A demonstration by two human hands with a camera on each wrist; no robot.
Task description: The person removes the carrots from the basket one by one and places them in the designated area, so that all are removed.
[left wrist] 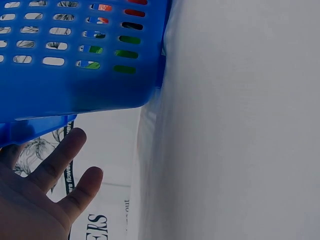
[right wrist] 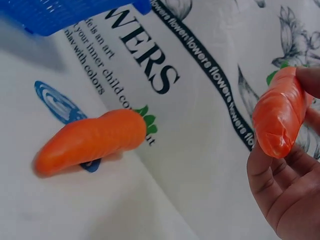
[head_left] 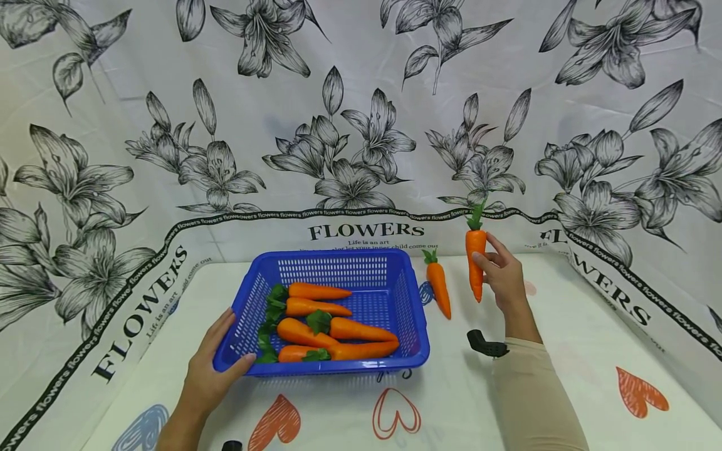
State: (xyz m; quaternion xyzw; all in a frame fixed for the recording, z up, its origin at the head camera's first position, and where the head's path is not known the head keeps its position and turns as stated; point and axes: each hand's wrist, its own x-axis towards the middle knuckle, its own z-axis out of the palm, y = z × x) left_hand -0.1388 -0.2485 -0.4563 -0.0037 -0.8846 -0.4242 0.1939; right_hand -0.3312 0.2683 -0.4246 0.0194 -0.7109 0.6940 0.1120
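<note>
My right hand (head_left: pixel 502 275) pinches an orange toy carrot (head_left: pixel 476 266) between thumb and fingers. It is held upright with its green top up, above the white tablecloth at the right. The right wrist view shows this carrot (right wrist: pixel 281 112) tip-first. A second carrot (head_left: pixel 438 285) lies on the cloth just left of it, beside the blue basket (head_left: pixel 420 313). Several more carrots (head_left: pixel 318 307) lie inside the basket, mostly with their leafy ends to the left. At the basket's left front corner rests my left hand (head_left: pixel 211 366), its fingers spread along the rim.
A white cloth with black flower drawings (head_left: pixel 355 138) hangs behind and at both sides. Printed hearts (head_left: pixel 397 413) mark the tablecloth in front of the basket. Below the right hand, a black wrist-camera mount (head_left: pixel 486 344) sticks out from the beige sleeve (head_left: pixel 536 394).
</note>
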